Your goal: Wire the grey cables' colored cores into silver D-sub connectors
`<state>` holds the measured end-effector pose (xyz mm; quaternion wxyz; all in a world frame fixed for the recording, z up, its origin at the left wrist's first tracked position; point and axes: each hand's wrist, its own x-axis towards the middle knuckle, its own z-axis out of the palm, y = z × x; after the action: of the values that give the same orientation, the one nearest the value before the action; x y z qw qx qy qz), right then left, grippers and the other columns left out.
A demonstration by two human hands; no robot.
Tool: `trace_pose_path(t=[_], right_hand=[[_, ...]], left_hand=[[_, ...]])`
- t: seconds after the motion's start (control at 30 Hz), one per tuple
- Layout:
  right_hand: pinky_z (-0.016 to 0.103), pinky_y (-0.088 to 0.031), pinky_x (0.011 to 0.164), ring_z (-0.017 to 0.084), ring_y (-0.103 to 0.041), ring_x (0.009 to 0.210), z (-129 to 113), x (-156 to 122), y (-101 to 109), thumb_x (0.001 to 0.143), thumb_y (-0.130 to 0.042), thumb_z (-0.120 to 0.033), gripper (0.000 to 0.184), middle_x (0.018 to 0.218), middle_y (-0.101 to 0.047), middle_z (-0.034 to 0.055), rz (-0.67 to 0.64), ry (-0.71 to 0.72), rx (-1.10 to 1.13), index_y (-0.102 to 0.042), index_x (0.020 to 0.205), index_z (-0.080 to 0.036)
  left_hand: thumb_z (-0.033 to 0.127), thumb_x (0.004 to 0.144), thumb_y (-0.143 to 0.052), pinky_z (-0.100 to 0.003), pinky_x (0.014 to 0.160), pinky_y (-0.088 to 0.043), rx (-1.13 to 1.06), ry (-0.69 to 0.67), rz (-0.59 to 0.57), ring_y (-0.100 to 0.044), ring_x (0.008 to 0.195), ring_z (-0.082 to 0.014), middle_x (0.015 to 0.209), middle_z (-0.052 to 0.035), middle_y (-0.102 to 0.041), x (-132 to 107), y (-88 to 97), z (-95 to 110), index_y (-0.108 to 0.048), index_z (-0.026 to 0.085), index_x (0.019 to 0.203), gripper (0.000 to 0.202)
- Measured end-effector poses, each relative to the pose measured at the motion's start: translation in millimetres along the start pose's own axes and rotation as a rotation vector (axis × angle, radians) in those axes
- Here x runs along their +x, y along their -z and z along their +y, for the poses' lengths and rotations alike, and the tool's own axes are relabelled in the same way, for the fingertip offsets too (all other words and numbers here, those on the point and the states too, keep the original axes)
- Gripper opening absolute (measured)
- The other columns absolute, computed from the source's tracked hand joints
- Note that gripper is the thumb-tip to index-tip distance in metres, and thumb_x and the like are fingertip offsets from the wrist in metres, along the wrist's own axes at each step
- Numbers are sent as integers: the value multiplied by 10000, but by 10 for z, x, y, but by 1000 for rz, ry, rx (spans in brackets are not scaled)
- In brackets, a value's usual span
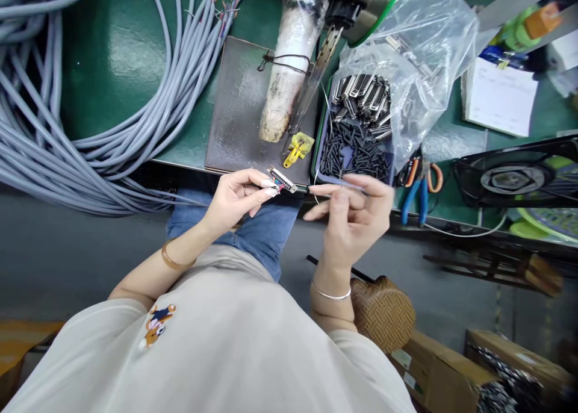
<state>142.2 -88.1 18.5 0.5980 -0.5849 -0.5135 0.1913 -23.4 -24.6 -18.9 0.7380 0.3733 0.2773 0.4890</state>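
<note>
My left hand pinches a D-sub connector with thin coloured wires at its near side. The connector is tilted, its metal shell facing up, just in front of the table edge. Right of it, my right hand hovers with its fingers stretched and apart, slightly blurred by motion. Its index fingertip is close to a small dark piece at the connector's right end; whether they touch I cannot tell. A thin pale strand shows by the fingers. Behind the connector lies a yellow clip-like piece on a dark board.
Grey cables are heaped on the left. A bin holds metal connectors and black sleeves, partly under a plastic bag. A wrapped tube and metal rod hang above the board. Pliers and a fan lie right.
</note>
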Motion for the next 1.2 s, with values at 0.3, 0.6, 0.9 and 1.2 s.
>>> trace_pose_path(t=[0.3, 0.6, 0.9, 1.2], right_hand=[[225, -624, 727, 131, -775, 869, 223, -3, -200, 926, -672, -168, 97, 982, -801, 18, -114, 161, -207, -625, 860, -221], [223, -616, 763, 147, -794, 901, 336, 102, -279, 902, -644, -60, 160, 1026, -815, 44, -118, 500, -442, -627, 896, -218], [251, -635, 722, 145, -776, 849, 319, 146, -311, 913, -667, -106, 132, 931, -790, 7, -77, 304, -315, -641, 865, -226], [216, -620, 782, 142, -785, 864, 382, 168, -381, 859, -673, -15, 216, 984, -809, 72, -66, 588, -455, -593, 897, -212]], left_hand=[[300, 703, -902, -137, 347, -403, 151, -49, 81, -517, 418, -16, 787, -21, -731, 55, -14, -15, -725, 141, 731, 240], [332, 711, -886, -131, 409, -400, 322, -148, 163, -513, 463, -11, 744, -24, -726, 211, -44, 11, -735, 120, 705, 261], [373, 693, -899, -148, 353, -326, 335, -35, 148, -468, 409, -10, 719, -27, -701, 194, -52, 78, -723, 114, 716, 314], [406, 703, -887, -162, 351, -278, 358, -46, 210, -427, 392, -8, 655, 4, -651, 223, -70, 61, -697, 125, 715, 339]])
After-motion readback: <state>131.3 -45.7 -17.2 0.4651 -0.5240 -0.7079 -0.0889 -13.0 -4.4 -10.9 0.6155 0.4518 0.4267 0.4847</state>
